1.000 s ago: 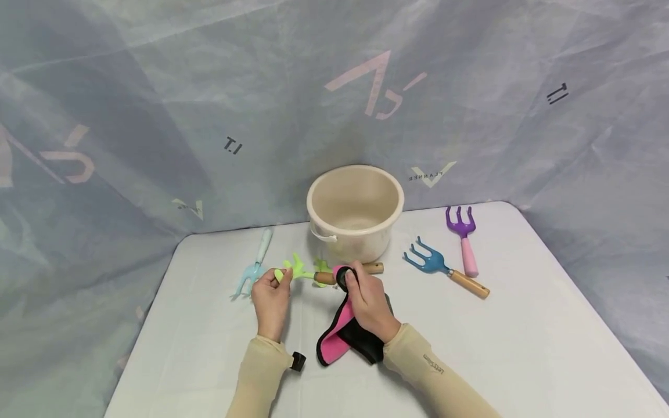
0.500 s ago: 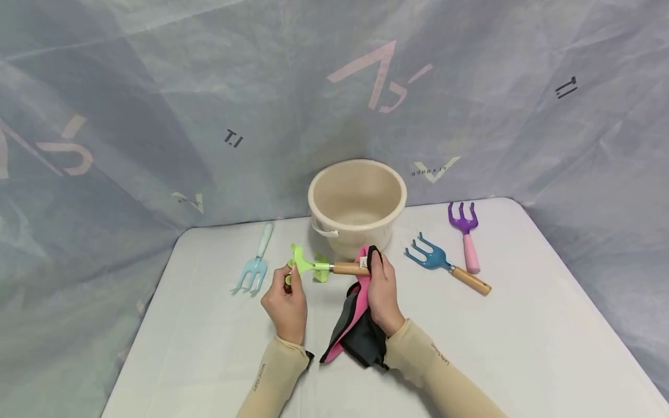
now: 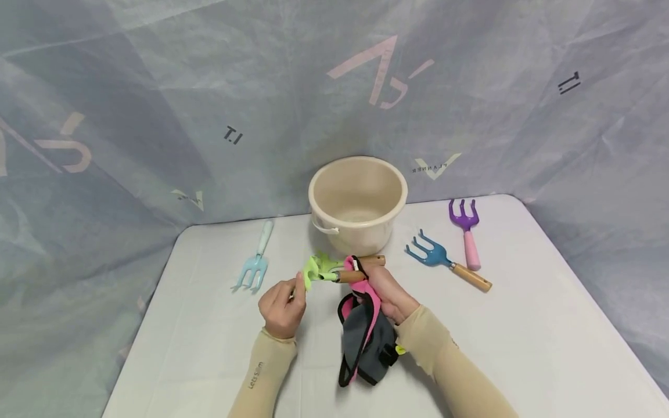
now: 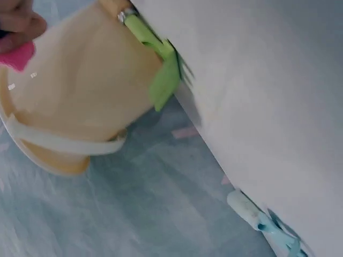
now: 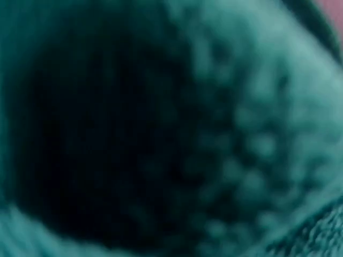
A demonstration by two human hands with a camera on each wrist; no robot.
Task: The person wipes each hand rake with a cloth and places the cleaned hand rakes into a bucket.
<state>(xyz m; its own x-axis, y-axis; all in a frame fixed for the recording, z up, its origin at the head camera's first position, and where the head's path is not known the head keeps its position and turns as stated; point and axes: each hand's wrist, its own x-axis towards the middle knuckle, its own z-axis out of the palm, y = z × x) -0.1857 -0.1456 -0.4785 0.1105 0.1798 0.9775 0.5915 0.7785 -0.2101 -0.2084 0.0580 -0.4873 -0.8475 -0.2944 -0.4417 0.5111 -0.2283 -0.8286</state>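
My left hand (image 3: 284, 306) pinches the green head (image 3: 310, 273) of a hand fork. Its wooden handle (image 3: 349, 277) points right, its end meeting the pink upper edge of a grey-and-pink cloth bag (image 3: 360, 331) with black trim. My right hand (image 3: 389, 290) grips that bag near its top, and it hangs down below the fingers. Whether the handle's end is inside the bag or behind its edge, I cannot tell. The right wrist view holds only blurred, dark fabric (image 5: 257, 134) very close up. Behind the held fork lies a second green hand tool (image 3: 325, 259) with a wooden handle.
A cream bucket (image 3: 360, 226) stands at the back of the white table (image 3: 209, 348), its handle (image 4: 64, 142) hanging down. To the left lies a light blue fork (image 3: 255, 267). A blue fork (image 3: 435, 255) and a purple fork with a pink handle (image 3: 470, 247) lie to the right.
The held green fork has shifted slightly right, its handle meeting the bag's edge. My right hand has lowered a little since half a second ago, and the bag has turned, showing more grey.
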